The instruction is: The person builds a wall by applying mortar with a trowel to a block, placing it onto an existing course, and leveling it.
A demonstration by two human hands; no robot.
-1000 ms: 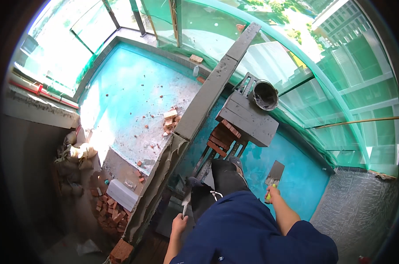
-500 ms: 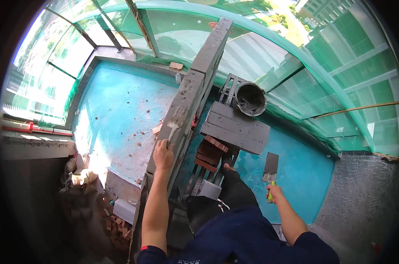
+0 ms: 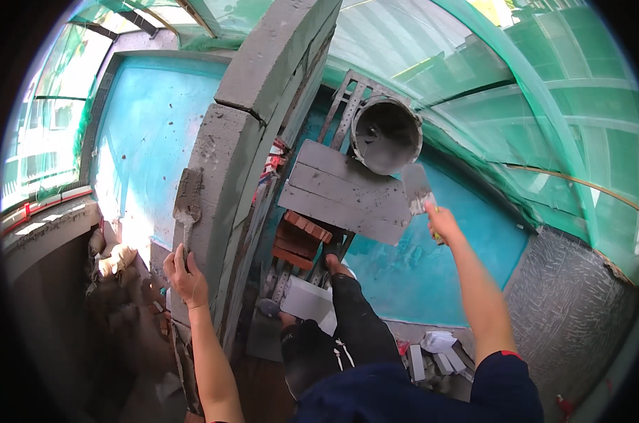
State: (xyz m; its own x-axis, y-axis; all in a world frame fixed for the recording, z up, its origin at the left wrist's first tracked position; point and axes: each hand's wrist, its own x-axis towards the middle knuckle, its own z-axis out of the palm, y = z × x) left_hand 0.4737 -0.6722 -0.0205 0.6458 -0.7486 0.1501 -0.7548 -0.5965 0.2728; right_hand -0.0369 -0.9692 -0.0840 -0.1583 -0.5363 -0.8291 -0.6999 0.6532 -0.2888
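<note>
My left hand [image 3: 187, 280] grips a mortar-coated trowel [image 3: 187, 197] whose blade lies along the top of the grey block wall [image 3: 238, 134], left of centre. My right hand [image 3: 443, 224] holds a trowel with a wide flat blade [image 3: 416, 185] and a yellowish handle, raised just right of some grey blocks [image 3: 337, 187]. Above those blocks a bucket [image 3: 386, 134] with grey mortar inside stands by a perforated metal rack [image 3: 340, 106]. Red bricks [image 3: 298, 240] are stacked below the blocks. My feet and dark-trousered legs show beneath, beside a pale block [image 3: 305, 299].
Turquoise-coated floors [image 3: 157, 106] lie on both sides of the wall. Green netting [image 3: 559, 155] hangs along the glazed edges at left and right. A drop or dark recess with sacks [image 3: 115, 257] is at left. Loose block pieces [image 3: 439, 359] lie low at right.
My left hand has risen from low by my leg onto the wall top with its trowel. My right hand has lifted its trowel toward the bucket. The view has shifted nearer the wall and bucket.
</note>
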